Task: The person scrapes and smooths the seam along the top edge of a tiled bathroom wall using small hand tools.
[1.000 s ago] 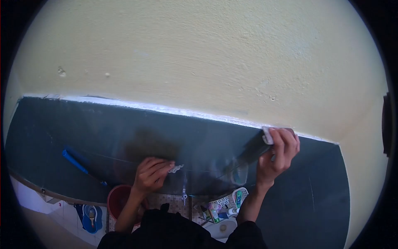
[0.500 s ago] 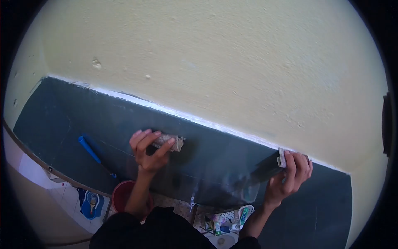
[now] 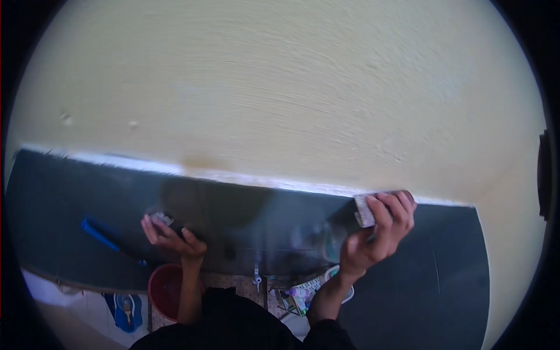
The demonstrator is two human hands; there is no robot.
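Note:
My right hand (image 3: 382, 230) is wrapped round a sanding block (image 3: 365, 211) with a pale, gritty face. It sits right at the white strip (image 3: 262, 179) where the yellow wall (image 3: 291, 87) meets the dark grey surface (image 3: 402, 286). My left hand (image 3: 185, 245) is over the dark grey surface, lower than the strip, its fingers curled around a second, smaller-looking block (image 3: 161, 219) with a rough, greyish end. Part of each block is hidden by my fingers.
On the left, a blue-handled tool (image 3: 100, 234) lies against the dark surface. Below are a red bucket (image 3: 163, 294), a blue container (image 3: 127, 318) with a brush, a tap (image 3: 257, 280) and a white basket (image 3: 348, 291) of bottles.
My view has turned and shifted. My left hand has moved left, away from the strip, with its block. My right hand stays by the strip, farther left along it, still holding its block.

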